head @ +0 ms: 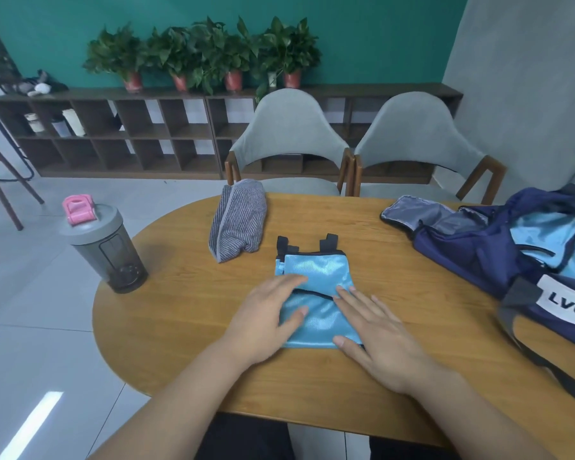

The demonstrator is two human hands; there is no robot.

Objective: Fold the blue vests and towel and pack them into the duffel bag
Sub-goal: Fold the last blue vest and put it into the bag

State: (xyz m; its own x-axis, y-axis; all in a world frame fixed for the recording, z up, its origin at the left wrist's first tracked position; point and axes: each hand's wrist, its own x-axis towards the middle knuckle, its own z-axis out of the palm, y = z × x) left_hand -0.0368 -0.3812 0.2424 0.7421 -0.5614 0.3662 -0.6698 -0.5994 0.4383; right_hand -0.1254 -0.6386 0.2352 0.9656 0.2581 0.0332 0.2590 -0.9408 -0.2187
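A folded light-blue vest (316,272) with black trim and straps lies flat in the middle of the wooden table (186,313). My left hand (266,317) presses on its left side with straight fingers. My right hand (375,340) lies flat on its right side, fingers spread. A rolled grey striped towel (238,225) rests behind the vest to the left. The navy duffel bag (478,257) stands open at the right, and light-blue fabric (545,234) shows inside it.
A grey shaker bottle (108,250) with a pink lid stands at the table's left edge. Two grey chairs (289,137) are pushed against the far side. A low shelf with potted plants (206,54) runs along the green wall.
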